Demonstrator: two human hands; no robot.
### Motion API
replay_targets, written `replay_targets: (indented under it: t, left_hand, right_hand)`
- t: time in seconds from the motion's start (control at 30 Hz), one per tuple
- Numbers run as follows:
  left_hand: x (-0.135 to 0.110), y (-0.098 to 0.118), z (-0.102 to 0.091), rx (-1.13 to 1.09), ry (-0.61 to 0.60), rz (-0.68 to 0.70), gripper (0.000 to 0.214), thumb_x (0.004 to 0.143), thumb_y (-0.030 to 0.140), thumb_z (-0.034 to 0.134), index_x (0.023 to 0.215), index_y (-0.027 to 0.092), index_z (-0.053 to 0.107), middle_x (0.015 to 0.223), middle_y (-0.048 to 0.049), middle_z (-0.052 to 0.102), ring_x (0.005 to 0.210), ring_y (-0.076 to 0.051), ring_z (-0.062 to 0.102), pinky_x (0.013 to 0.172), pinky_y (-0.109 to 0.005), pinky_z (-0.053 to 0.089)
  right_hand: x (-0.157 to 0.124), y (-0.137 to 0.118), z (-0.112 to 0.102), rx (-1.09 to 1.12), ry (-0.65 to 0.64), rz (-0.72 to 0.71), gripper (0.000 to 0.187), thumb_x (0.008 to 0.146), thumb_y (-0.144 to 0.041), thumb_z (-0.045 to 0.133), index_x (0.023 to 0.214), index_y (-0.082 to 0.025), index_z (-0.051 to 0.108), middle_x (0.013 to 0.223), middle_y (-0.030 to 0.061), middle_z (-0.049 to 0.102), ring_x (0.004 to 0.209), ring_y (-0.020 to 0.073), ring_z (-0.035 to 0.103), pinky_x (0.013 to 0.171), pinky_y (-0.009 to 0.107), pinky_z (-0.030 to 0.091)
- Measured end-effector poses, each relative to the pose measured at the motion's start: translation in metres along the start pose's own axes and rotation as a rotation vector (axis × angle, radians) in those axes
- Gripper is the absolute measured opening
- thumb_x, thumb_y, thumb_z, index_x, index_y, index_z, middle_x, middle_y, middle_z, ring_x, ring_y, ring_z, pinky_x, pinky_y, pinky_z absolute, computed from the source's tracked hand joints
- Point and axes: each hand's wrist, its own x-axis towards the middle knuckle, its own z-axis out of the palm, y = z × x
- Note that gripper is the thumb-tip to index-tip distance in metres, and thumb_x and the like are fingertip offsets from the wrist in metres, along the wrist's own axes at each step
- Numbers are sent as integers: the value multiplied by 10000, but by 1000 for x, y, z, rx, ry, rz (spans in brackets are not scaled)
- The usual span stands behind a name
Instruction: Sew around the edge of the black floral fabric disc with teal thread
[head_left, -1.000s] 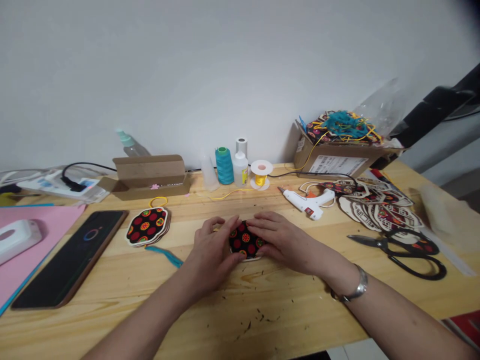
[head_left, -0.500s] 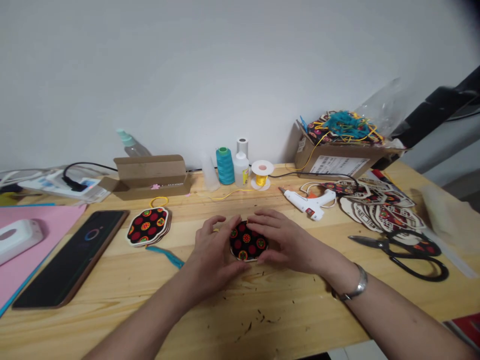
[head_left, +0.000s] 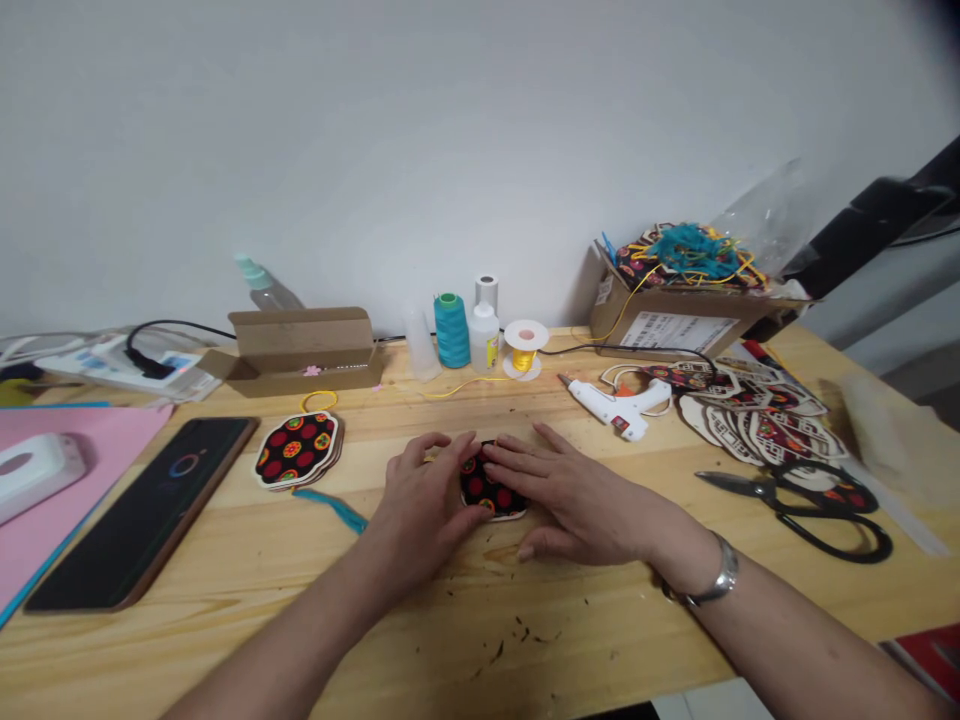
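Observation:
A small black patch with red and yellow dots [head_left: 489, 490] lies flat on the wooden table [head_left: 480, 620] in front of me. My left hand [head_left: 424, 500] rests on its left edge, fingers stretched flat over it. From the right, my right hand [head_left: 574, 490] lies spread and flat on top of the patch, covering its right part. A metal watch [head_left: 716, 575] sits on my right wrist. Neither hand grips anything.
A stack of similar patches [head_left: 296, 450] and a teal cord [head_left: 330, 508] lie left, beside a phone [head_left: 139, 510]. A glue gun [head_left: 616, 405], patterned pieces [head_left: 757, 420] and black scissors [head_left: 817, 500] are right. Thread spools [head_left: 452, 330], bottles and cardboard boxes [head_left: 300, 350] line the wall.
My right hand has flattened and slid left over the patch, covering more of it. The left hand has stayed at the patch's left edge.

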Motion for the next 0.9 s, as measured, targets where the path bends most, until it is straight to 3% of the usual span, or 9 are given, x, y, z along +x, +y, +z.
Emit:
replay_targets:
  t: [0.17,0.37,0.73,0.9]
  left_hand:
    - [2,2,-7,-47,14,-46,787,660,415,679,1334,221,320,1262,-117,498,1204,-315,338,968,-505,311]
    - [0,0,-3,-41,-12,-8,1092,523,503,744,1403,225,161,1357,-137,414,1232,-370,285,978,-549,257]
    - [2,5,-6,-69,-61,-34,1078,540,542,717,1396,166,181,1354,-179,417,1242,-371,278,970,-551,268]
    - [0,4,-3,-64,-40,-38,1041,566,463,726,1393,131,188,1379,-190,384,1240,-371,272,971,-547,268]
  right_hand:
    - [3,-3,3,-85,83,49,873,776,-582,485,1418,-117,116,1472,156,147,1364,244,54,1091,500,79]
    - [11,-13,14,-152,20,-10,824,776,-642,407,1391,-122,230,1453,169,210,1347,270,144,1079,515,104]
    - [10,-13,15,-130,-19,15,794,795,-656,346,1394,-147,230,1463,148,193,1348,274,132,1082,493,99]
    - [9,-12,7,-137,109,63,897,748,-686,402,1403,-113,183,1456,160,203,1339,291,134,1082,499,93]
